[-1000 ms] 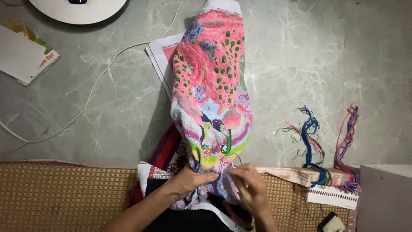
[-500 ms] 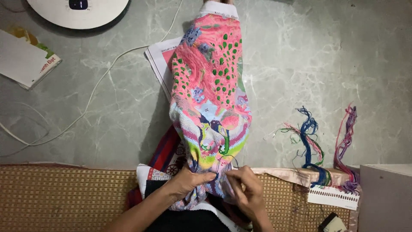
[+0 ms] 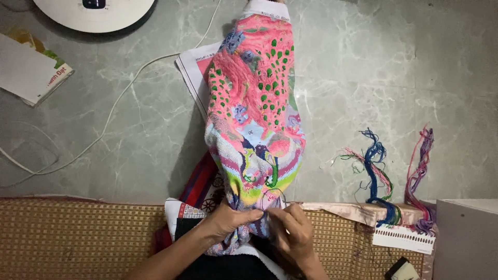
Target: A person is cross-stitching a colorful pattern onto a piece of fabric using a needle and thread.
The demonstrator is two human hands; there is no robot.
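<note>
Long pink-and-green cross-stitch cloth (image 3: 254, 119) on grey marble floor, mostly filled. Left hand (image 3: 228, 222) fingers pinch its near edge; right hand (image 3: 291, 233) fingers closed on thread there. Stitching unfinished.

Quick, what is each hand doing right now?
Left hand: closed, pinching the embroidered cloth at its near edge.
Right hand: fingers curled shut on the same cloth; any needle is too small to see.
</note>
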